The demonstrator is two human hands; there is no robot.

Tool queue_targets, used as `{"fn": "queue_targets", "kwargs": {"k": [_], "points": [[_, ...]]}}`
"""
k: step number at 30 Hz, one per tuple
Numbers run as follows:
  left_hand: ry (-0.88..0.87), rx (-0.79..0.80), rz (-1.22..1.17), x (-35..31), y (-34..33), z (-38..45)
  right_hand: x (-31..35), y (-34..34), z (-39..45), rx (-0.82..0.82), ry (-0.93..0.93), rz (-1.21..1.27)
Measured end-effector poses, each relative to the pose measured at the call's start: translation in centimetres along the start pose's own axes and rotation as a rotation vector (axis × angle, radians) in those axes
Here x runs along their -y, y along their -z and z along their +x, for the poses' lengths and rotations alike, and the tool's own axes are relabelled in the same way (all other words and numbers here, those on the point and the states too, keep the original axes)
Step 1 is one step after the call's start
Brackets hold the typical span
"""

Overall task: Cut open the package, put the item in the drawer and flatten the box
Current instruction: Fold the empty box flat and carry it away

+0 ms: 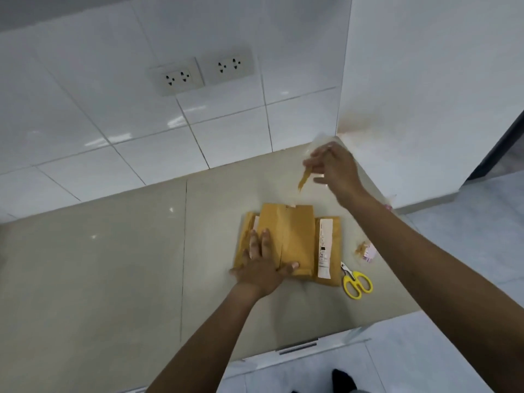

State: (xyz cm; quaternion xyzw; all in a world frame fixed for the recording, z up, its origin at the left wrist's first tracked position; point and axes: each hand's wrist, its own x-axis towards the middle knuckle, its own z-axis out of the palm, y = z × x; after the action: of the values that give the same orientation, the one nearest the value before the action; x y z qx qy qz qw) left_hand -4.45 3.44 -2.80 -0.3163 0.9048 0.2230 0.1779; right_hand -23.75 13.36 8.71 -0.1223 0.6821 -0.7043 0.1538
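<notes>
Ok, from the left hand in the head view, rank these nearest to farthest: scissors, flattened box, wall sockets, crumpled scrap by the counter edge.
From the left hand:
1. Flattened box, directly under the palm.
2. Scissors, to its right on the counter.
3. Crumpled scrap, further right, near the edge.
4. Wall sockets, up on the tiles.

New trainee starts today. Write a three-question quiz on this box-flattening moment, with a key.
1. True or false: the left hand presses flat on the flattened cardboard box.
2. What does the right hand hold? A) yellow-handled scissors B) a brown tape strip C) a plug
3. Fill in: the yellow-handled scissors lie on the countertop to the ____ of the box.

Key: 1 true. 2 B, the brown tape strip. 3 right.
</notes>
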Motion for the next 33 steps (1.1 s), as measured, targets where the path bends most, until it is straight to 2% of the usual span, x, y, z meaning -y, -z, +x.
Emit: {"fn": "queue_targets", "kwargs": {"k": [5, 8, 11, 14, 17, 19, 23, 26, 30, 32, 33], "points": [[0.019, 0.089, -0.033, -1.0, 0.4, 0.3, -2.5, 2.7, 1.6, -0.266, 0.043, 0.010], [-0.027, 0.105, -0.058, -0.7, 0.7, 0.3, -3.6, 3.0, 2.4, -0.353, 0.044, 0.039], [-0.012, 0.101, 0.025, -0.3, 0.9, 0.1, -3.3, 2.8, 3.8, -0.344, 0.099, -0.037], [0.040, -0.008, 0.183, -2.6, 1.1, 0.6, -2.6, 1.9, 4.4, -0.242, 0.102, -0.027], [0.117, -0.061, 0.012, -6.0, 0.8, 1.5, -3.2, 0.0, 3.4, -0.031, 0.042, -0.075], [0.141, -0.053, -0.004, -7.0, 0.0, 1.7, -3.6, -0.8, 2.6, 0.060, -0.004, -0.087], [0.169, -0.068, -0.006, -6.3, -0.8, 1.9, -1.9, 0.3, 4.1, -0.055, 0.000, 0.000], [0.166, -0.052, 0.058, -5.8, -0.6, 1.7, -1.2, 1.6, 4.6, -0.094, 0.072, 0.066], [0.154, -0.024, 0.125, -4.6, -0.1, 1.0, -0.1, 2.9, 6.0, -0.249, 0.147, 0.218], [0.152, -0.025, 0.131, -3.6, 0.0, 0.5, -0.6, 3.8, 6.9, -0.265, 0.232, 0.136], [0.155, -0.028, 0.128, -3.1, -0.1, 0.2, -1.5, 4.1, 6.8, -0.255, 0.299, -0.019]]}}
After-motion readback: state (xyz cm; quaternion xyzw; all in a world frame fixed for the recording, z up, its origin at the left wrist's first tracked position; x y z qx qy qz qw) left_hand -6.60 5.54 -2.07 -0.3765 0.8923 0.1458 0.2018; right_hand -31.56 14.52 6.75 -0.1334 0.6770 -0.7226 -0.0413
